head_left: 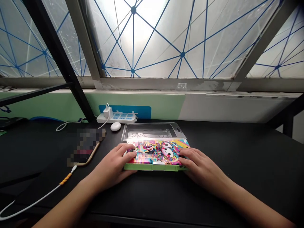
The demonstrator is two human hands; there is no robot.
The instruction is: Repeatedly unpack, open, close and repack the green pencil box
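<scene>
A flat box (154,153) with a bright cartoon print on top and a green front edge lies on the black table. Its left end is between the thumb and fingers of my left hand (118,161), with fingertips resting on the printed top. At the right end, my right hand (197,161) grips it likewise, its thumb mostly hidden. Directly behind the box lies a clear plastic shell (152,130), its near edge touching or under the box; I cannot tell which.
To the left lies a blurred phone (89,144) with a white charging cable (38,202). A white power strip (123,117) and a small white rounded case (115,126) are at the back. A black metal post (78,91) rises at the left, before the window.
</scene>
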